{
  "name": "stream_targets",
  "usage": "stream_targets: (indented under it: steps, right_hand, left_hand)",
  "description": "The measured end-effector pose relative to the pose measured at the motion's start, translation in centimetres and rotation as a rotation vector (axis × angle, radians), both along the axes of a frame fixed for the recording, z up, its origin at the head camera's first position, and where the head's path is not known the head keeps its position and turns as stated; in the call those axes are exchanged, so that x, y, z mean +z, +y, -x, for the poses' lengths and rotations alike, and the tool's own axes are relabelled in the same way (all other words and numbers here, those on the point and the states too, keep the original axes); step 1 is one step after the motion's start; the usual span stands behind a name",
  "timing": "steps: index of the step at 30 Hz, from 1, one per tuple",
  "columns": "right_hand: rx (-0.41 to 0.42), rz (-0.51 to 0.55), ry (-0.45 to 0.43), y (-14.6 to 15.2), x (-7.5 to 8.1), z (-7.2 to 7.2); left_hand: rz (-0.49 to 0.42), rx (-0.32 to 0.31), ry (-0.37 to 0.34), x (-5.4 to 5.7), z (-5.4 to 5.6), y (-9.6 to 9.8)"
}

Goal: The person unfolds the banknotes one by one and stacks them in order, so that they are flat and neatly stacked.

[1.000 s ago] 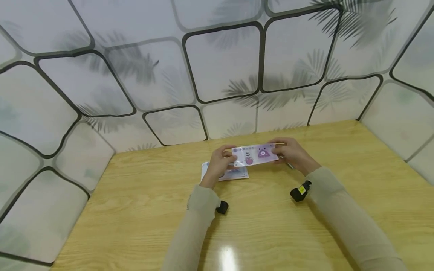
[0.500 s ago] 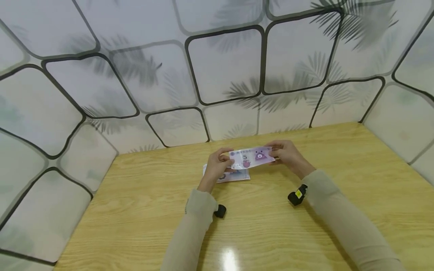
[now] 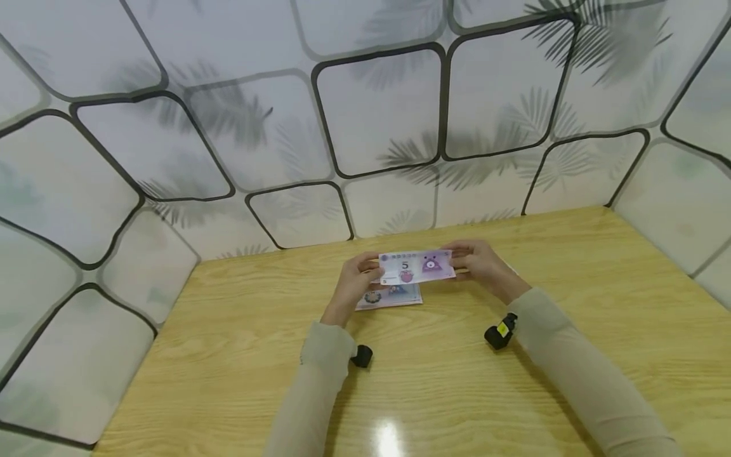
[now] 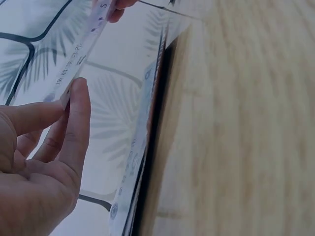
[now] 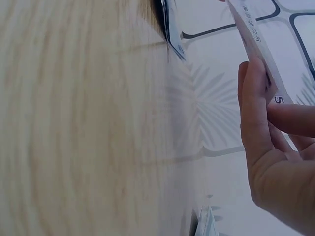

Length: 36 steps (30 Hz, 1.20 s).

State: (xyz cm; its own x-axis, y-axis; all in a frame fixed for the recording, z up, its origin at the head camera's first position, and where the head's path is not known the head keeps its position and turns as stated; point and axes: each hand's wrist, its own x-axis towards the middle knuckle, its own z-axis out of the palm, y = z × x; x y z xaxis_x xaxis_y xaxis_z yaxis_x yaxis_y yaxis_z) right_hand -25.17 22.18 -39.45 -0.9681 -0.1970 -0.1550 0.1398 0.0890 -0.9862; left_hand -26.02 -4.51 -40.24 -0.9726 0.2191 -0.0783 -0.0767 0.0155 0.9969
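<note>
A purple and white play banknote printed with a 5 is stretched between my two hands, above the table. My left hand pinches its left end between thumb and fingers, as the left wrist view also shows. At the opposite end, my right hand pinches the note the same way. Beneath it lies a small pile of banknotes, the top one bluish; the held note and my left hand partly cover this pile. Seen from the left wrist, the pile has a dark underside.
The wooden table reaches back to a pale patterned wall covering. A pale, thin-edged item lies low in the right wrist view, its kind unclear; my right hand mostly hides that spot in the head view.
Both hands and the held note have shifted slightly left and a little toward me. The note has become more level. My left hand now covers more of the pile's left end.
</note>
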Motion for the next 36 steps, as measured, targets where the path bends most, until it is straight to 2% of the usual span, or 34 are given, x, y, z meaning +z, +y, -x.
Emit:
stream_targets:
  steps: [3,11,21,29,36]
  right_hand:
    - [0.021,0.020,-0.012,-0.3,0.0,0.0]
    - [0.044,0.004,-0.001,-0.9,0.1,0.1]
    - [0.095,0.019,0.024,-2.0,-0.1,0.3]
    - [0.109,0.010,0.043,-3.0,0.1,0.2]
    - [0.127,-0.003,0.059,-3.5,0.3,0.4]
  left_hand:
    - [0.026,0.010,0.010,0.3,-0.1,-0.6]
    - [-0.032,-0.012,0.037,0.3,-0.2,-1.5]
    - [0.018,0.038,-0.009,0.3,-0.4,-2.9]
    - [0.004,0.019,-0.007,0.2,-0.5,-3.9]
    - [-0.001,0.035,-0.007,0.4,-0.3,-4.4]
